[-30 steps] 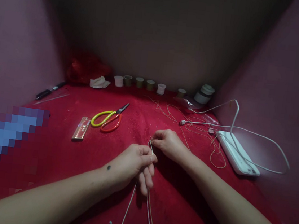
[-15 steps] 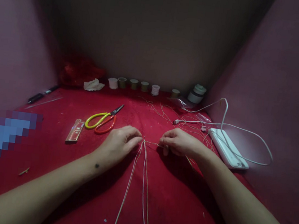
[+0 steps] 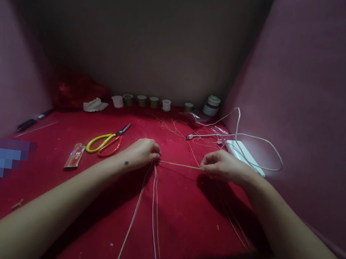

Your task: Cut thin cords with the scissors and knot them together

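Observation:
My left hand [image 3: 145, 151] pinches the cords where they meet, near the middle of the red cloth. Several thin pale cords [image 3: 154, 198] run from under its fingertips toward the near edge. My right hand [image 3: 219, 165], closed on the other end of a short taut stretch of cord [image 3: 179, 164], is to the right. More strands [image 3: 233, 225] trail from below the right hand toward the near right. The knot or joint under the left fingertips is hidden.
Yellow-and-red scissors [image 3: 110, 140] and a lighter [image 3: 75, 156] lie left of my left hand. Thread spools [image 3: 141, 100] and a lidded jar [image 3: 211, 105] line the back. A white power bank [image 3: 241, 152] with a cable [image 3: 263, 138] sits right, beside loose thread.
My right hand has moved away from the left, drawing the cord between them longer and straight. My left hand now covers the cords' meeting point. The view has shifted to the right.

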`<state>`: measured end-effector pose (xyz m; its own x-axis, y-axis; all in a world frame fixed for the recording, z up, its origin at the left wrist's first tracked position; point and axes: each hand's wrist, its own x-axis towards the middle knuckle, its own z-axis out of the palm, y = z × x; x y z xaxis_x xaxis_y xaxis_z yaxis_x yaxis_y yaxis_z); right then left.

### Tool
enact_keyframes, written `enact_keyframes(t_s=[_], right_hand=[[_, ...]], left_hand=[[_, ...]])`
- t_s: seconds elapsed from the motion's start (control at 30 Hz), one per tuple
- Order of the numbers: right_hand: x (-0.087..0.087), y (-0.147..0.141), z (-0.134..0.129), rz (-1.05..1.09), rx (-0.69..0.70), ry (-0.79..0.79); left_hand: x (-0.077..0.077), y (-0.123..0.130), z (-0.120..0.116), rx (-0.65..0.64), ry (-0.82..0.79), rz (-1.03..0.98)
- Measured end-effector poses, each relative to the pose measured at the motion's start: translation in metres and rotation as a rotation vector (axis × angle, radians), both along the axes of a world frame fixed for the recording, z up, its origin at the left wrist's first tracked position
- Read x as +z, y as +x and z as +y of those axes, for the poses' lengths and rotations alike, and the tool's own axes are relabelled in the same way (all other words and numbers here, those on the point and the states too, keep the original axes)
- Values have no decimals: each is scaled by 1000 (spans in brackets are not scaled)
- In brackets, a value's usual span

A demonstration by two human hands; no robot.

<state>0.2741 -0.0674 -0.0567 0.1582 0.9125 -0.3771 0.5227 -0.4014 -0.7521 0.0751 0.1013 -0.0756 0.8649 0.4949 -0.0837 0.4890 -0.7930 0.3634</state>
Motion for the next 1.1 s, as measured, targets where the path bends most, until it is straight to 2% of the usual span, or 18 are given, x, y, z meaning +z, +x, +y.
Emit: enact_keyframes(t_s=[0.27,0.6,0.8,0.93,1.1], right_hand=[[-7,9,-18,-60,-57,141],[-16,13,-23,72,-123,219],[-18,13,-22,106,-150,248],[-16,10,-22,138,-240,254],[-23,6,-21,194,-331,294]], left_hand=[[-4,2,-7,-33,-28,-73],[-11,9,-9,-28,-225,-142],[-4,14,-13,-19,-272,-148],[4,19,-13,3,-339,-199],[11,17,-7,116,-436,-325]])
